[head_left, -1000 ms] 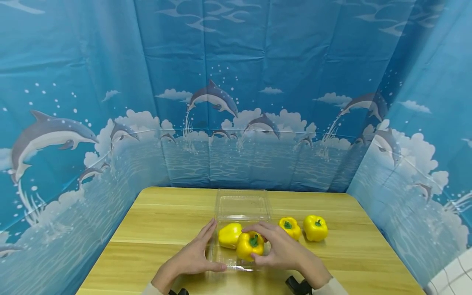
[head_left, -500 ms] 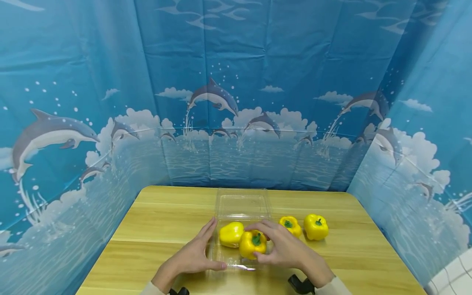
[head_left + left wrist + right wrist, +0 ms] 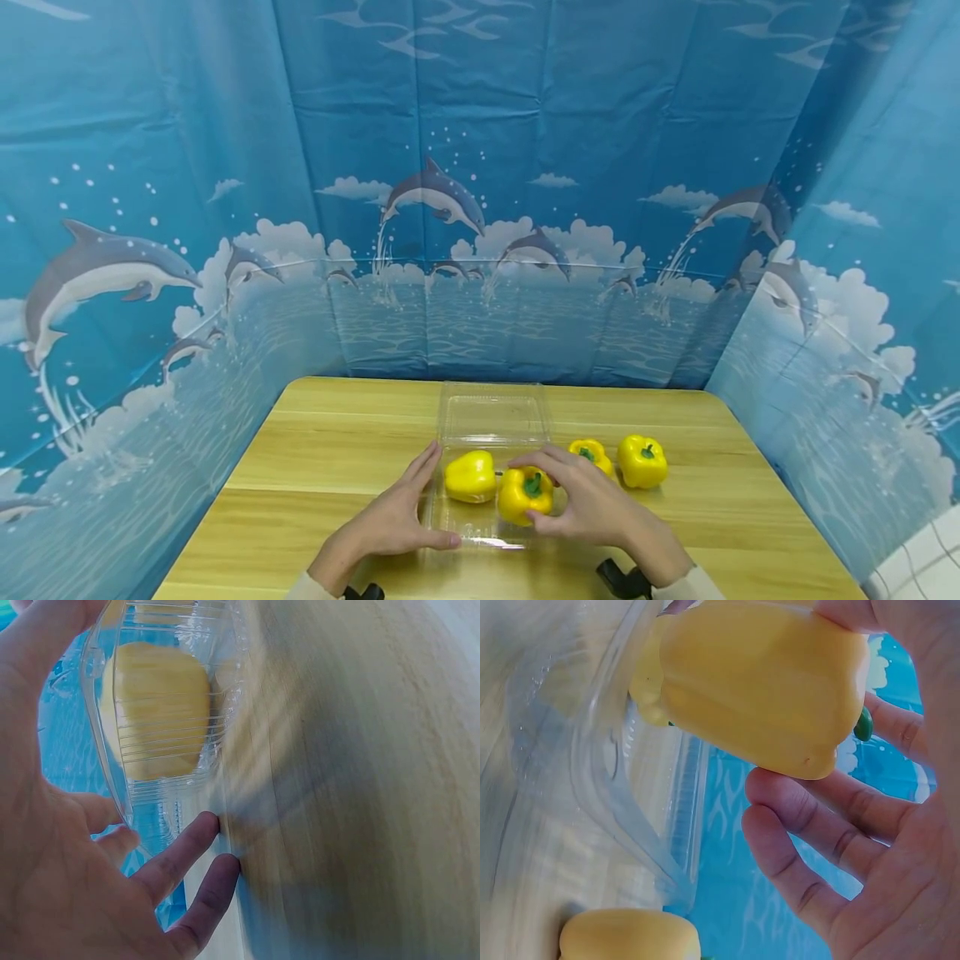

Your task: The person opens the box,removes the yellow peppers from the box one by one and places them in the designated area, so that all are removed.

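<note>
Pepper (image 3: 525, 493) rightward, half-hidden by right hand (image 3: 588, 508)

wooden table (image 3: 315, 467), clear container (image 3: 491, 417), two peppers (image 3: 641, 461)

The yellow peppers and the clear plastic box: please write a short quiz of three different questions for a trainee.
1. True or false: the right hand holds a yellow pepper.
2. How many yellow peppers lie on the table outside the clear box?
3. The left hand rests: A) against the box's side, B) on a pepper, C) on the curtain.

Key: 1 true; 2 two; 3 A.
</note>
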`<action>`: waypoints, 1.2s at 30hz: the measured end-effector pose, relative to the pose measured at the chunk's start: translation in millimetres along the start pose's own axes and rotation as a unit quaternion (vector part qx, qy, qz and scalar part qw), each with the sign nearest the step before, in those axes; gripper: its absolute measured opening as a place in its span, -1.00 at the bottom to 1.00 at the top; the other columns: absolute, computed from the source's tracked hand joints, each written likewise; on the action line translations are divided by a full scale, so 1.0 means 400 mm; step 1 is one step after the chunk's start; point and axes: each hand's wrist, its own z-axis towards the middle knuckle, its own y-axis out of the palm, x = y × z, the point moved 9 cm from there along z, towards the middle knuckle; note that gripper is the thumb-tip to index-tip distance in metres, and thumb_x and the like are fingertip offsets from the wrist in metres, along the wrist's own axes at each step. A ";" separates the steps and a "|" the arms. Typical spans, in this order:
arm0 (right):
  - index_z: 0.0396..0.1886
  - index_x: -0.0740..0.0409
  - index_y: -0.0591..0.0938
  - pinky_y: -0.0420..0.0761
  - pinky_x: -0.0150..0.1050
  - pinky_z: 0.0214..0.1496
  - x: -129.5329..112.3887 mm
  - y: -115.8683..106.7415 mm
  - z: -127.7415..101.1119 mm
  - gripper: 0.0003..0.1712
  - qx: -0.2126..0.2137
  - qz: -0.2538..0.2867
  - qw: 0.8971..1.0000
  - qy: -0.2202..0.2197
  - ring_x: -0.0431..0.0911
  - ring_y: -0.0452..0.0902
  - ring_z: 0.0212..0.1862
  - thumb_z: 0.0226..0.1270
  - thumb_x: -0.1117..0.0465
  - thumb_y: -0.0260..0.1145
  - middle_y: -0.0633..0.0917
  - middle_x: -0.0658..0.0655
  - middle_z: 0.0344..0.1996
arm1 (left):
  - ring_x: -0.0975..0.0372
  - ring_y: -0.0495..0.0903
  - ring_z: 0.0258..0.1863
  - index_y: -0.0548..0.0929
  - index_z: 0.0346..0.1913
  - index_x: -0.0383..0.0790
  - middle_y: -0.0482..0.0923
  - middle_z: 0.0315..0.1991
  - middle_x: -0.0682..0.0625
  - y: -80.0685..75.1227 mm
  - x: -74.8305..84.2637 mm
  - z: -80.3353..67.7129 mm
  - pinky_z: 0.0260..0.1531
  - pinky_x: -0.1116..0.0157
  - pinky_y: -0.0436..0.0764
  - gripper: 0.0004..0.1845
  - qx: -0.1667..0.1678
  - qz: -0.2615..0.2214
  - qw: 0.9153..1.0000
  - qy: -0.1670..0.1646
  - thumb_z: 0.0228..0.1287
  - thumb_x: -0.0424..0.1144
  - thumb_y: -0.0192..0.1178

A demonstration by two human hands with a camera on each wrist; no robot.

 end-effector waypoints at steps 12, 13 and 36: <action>0.55 -0.33 0.66 0.70 -0.30 -0.05 0.011 -0.026 -0.006 -0.26 0.000 -0.023 1.000 0.006 -0.31 0.65 0.01 0.42 0.07 0.66 0.81 -0.09 0.36 | -0.26 0.28 0.85 -0.21 0.99 0.00 -0.34 1.01 -0.05 -0.004 -0.005 0.001 0.65 -0.40 0.54 0.50 0.002 0.013 1.000 -0.001 0.35 0.36 0.64; 0.55 -0.33 0.66 0.70 -0.31 -0.07 0.013 -0.028 -0.009 -0.27 0.002 -0.023 1.000 0.007 -0.31 0.65 -0.01 0.42 0.07 0.66 0.81 -0.09 0.35 | -0.27 0.30 0.85 -0.21 0.99 -0.01 -0.34 1.01 -0.06 -0.003 -0.004 0.001 0.65 -0.39 0.54 0.51 0.001 0.015 1.000 -0.001 0.35 0.37 0.64; 0.56 -0.10 0.68 0.86 -0.23 0.08 0.043 -0.058 -0.052 -0.24 0.013 -0.033 0.999 0.031 -0.36 0.69 0.10 0.40 0.01 0.69 0.83 -0.03 0.37 | -0.27 0.30 0.85 -0.22 0.99 0.02 -0.35 1.01 -0.04 0.003 -0.004 0.002 0.64 -0.41 0.54 0.51 0.001 0.014 1.000 0.001 0.33 0.37 0.65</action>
